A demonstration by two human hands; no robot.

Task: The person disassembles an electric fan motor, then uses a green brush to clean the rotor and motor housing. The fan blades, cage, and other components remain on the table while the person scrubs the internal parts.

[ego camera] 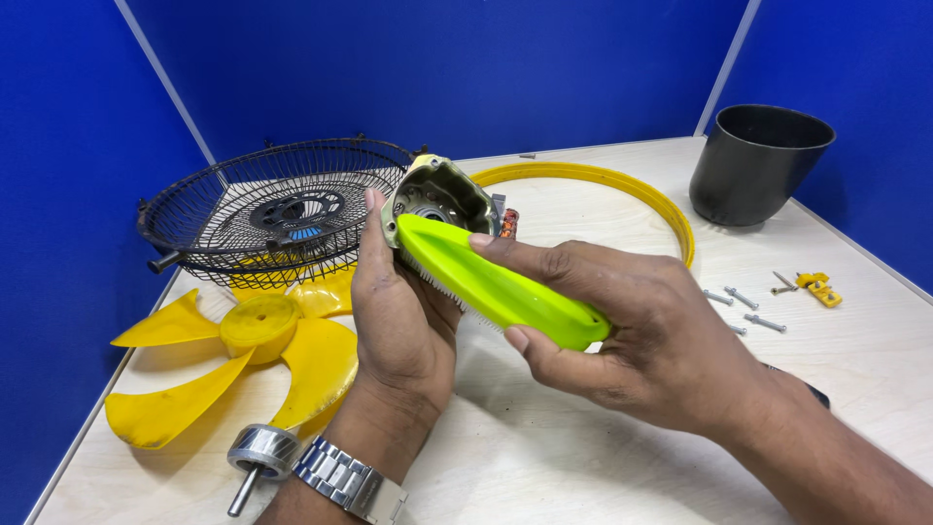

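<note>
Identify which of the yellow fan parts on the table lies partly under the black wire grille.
The yellow fan blade: its upper blades tuck under the black wire grille. The yellow ring lies beside the grille, uncovered.

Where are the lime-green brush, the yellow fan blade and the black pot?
Lime-green plastic brush [496, 287], head view, middle of its back.
Yellow plastic fan blade [259, 326], head view, round hub.
Black plastic pot [753, 170], head view, outer wall.

Brush [505, 287] was lime green; fan blade [243, 355] and ring [622, 190] yellow. Wire fan guard [272, 209] black, blue spot at hub. Bucket [758, 160] dark grey, table [583, 457] pale woodgrain, partition walls [437, 68] deep blue.
</note>
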